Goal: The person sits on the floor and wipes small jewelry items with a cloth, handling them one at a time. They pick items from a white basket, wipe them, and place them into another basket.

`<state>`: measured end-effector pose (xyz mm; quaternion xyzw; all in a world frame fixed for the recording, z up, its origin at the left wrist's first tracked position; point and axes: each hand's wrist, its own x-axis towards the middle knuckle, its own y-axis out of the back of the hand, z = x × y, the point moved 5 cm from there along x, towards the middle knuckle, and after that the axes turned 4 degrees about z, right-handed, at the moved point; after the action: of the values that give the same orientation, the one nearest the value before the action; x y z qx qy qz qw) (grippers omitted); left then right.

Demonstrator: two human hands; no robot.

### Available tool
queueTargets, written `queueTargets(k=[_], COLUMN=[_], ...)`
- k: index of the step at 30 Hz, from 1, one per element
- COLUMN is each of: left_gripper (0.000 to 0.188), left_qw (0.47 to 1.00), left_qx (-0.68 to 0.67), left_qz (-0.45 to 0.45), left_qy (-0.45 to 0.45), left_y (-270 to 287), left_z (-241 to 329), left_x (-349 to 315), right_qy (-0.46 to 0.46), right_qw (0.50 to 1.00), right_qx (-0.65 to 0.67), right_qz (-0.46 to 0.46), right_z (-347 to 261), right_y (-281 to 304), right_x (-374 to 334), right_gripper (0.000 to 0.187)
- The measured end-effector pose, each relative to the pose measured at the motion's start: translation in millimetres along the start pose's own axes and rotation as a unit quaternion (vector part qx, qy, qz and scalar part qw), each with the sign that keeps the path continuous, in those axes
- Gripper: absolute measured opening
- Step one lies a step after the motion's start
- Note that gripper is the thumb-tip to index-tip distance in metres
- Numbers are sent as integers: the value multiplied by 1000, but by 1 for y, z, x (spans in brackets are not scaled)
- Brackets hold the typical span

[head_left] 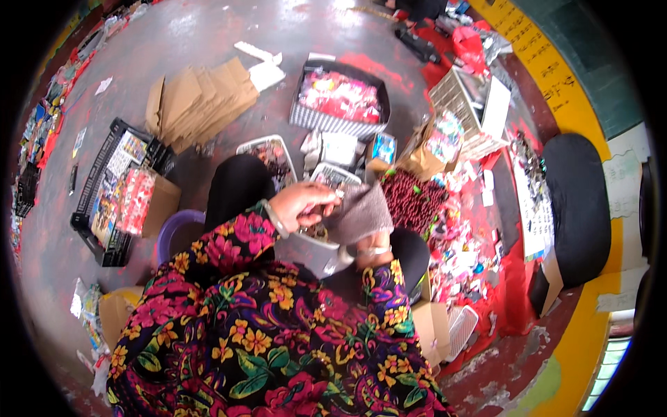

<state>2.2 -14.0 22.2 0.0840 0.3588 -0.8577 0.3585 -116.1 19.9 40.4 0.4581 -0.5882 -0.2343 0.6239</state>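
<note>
My left hand (pixel 302 205) is closed, its thumb and fingertips pinched on a small pale piece too tiny to name. Right beside those fingertips is a grey-brown cloth (pixel 360 212), held up by my right hand (pixel 375 242). The cloth hides most of that hand's fingers. Beneath my hands, between my knees, a white plastic basket (pixel 325 242) partly shows. Just beyond stands another white basket (pixel 335 172) with small items in it. A third white basket (pixel 283 149) with dark small pieces sits by my left knee.
Ahead stands a striped box (pixel 333 125) of pink packets. Flattened cardboard (pixel 201 101), a black crate (pixel 104 187) and a purple bucket (pixel 182 229) lie to the left. Dark red beaded strands (pixel 413 200), a wicker basket (pixel 472 111) and scattered trinkets (pixel 465 250) fill the right.
</note>
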Motion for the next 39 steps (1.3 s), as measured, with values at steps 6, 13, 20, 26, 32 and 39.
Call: queueTargets(k=[6,13,20,26,32,39], left_gripper=[20,17,19,16,14,16], left_qw=[1000,991,995,998,999,1000], left_qx=[-18,106,55,-24,-38,10], left_qz=[-9,74,72,42,23,13], left_qy=[-4,-23,32,47,11,-21], left_y=[-3,5,8,4,6,12], left_z=[-5,-7,-20,-23,-16,2], left_x=[4,6,14,13,9,3], right_qy=[-340,-374,-342,-439,-453,-498], right_qw=[543,529,649,485,423,230], right_qx=[767,762,674,756,784,836], right_qz=[-40,-14,-86,-6,3,24], right_z=[9,-2,3,11,11,0], right_y=[-53,-24,-28,-44,-46,-45], right_x=[-27,-22,-27,-43,-37,-30], right_gripper=[27,24,16,25,29,24])
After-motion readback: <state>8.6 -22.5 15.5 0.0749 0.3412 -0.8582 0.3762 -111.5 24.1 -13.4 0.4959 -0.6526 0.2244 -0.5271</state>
